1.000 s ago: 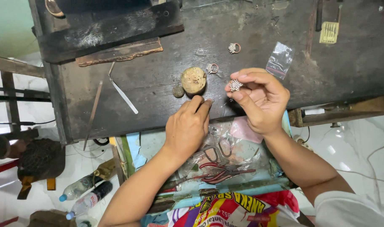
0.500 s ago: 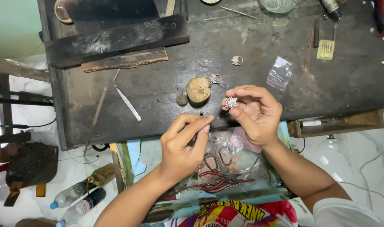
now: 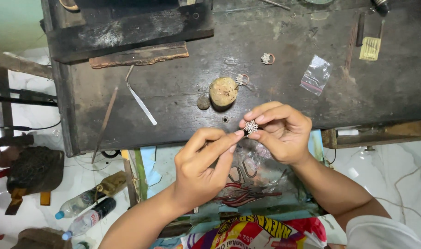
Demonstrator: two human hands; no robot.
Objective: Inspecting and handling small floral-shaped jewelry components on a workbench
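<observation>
Silver and spiky, a small snowflake-shaped ornament (image 3: 251, 127) is sitting at the centre of the frame, just below the front edge of the dark, scuffed wooden table (image 3: 183, 101). You are pinching it in your right hand (image 3: 277, 133), between the thumb below and the first fingers curled over it from above, so its lacy, many-pointed face is turning up toward you. Your left hand (image 3: 202, 166) is coming in from the lower left with thumb and forefinger pressed together in a fine pinch; their tips are touching or almost touching the ornament's left edge, and whether something tiny is held between them cannot be told.

Above your hands, on the table, a rounded, cork-like wooden stump (image 3: 223, 91) is standing with a small grey pebble-like lump (image 3: 203, 102) just beside it on the left. Two rings with similar sparkly tops are lying there: one (image 3: 242, 79) touching the stump's upper right, another (image 3: 267, 58) farther up. A small clear plastic bag (image 3: 316, 75) is lying toward the upper right, and a thin flat metal strip (image 3: 140, 97) is slanting at the left. Below your hands, red-handled pliers (image 3: 245, 196) are resting on crinkled plastic.
</observation>
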